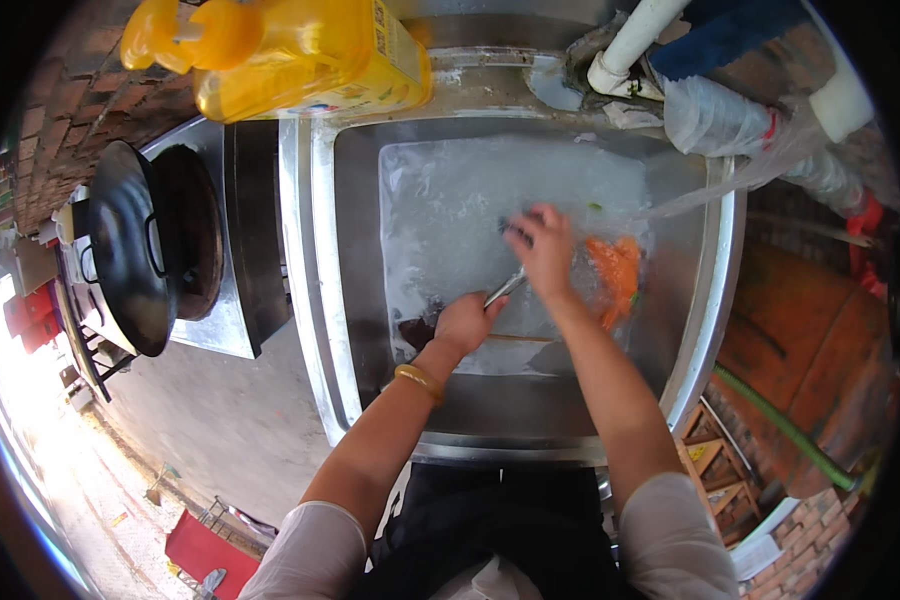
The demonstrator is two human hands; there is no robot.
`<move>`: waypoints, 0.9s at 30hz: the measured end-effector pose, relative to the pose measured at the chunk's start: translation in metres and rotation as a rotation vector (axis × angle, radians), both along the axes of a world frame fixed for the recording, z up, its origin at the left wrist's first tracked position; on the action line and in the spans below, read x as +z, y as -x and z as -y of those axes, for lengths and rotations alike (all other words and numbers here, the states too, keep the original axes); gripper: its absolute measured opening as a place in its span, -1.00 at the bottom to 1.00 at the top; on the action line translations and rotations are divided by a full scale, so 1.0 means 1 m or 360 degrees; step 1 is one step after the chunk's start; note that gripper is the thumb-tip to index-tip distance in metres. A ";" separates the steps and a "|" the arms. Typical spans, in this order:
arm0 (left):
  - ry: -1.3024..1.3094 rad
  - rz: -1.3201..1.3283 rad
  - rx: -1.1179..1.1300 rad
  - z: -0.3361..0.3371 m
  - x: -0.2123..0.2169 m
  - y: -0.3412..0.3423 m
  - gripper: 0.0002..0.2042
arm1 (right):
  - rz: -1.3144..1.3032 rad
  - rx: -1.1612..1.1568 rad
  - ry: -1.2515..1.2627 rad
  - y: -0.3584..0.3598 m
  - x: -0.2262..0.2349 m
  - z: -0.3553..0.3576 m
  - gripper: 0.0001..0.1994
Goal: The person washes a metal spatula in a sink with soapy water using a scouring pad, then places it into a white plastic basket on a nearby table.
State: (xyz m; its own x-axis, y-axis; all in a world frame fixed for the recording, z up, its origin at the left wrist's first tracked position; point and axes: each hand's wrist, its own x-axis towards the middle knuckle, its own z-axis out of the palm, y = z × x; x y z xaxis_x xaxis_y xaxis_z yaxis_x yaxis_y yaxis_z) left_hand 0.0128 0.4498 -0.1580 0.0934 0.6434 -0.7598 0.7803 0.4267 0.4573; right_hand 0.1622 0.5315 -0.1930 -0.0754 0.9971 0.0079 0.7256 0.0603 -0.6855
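Observation:
My left hand point(465, 325) is closed round a slim silver-handled utensil point(507, 287), which slants up and right over the sink. Its kind cannot be made out. My right hand point(545, 245) is blurred, its fingers bent round something dark point(511, 229) in line with the utensil's far end. By my left hand a dark flat shape point(420, 330) lies in the water, partly hidden. To the right of my right hand floats a crumpled orange cloth-like thing point(615, 275). Both hands are over the metal sink point(490, 408), which holds cloudy water.
Water point(710, 192) streams in from a white pipe point(842, 108) at upper right. A thin stick point(520, 338) lies in the sink. Yellow pump bottle point(310, 60) stands on the back rim. A wok point(135, 250) tilts beside the stove at left; a green hose point(785, 425) is at right.

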 end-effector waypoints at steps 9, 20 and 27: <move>0.0049 -0.0033 -0.0089 0.003 -0.006 -0.005 -0.42 | -0.0025 -0.0228 -0.0045 -0.037 -0.007 0.027 -0.79; 0.0099 0.0093 -0.0080 -0.001 -0.013 -0.004 -0.36 | -0.0160 -0.0737 0.0080 -0.040 -0.012 0.093 -0.77; 0.0166 0.0303 0.0072 -0.006 -0.003 -0.007 -0.33 | -0.0339 -0.0920 -0.0031 -0.040 -0.003 0.084 -0.79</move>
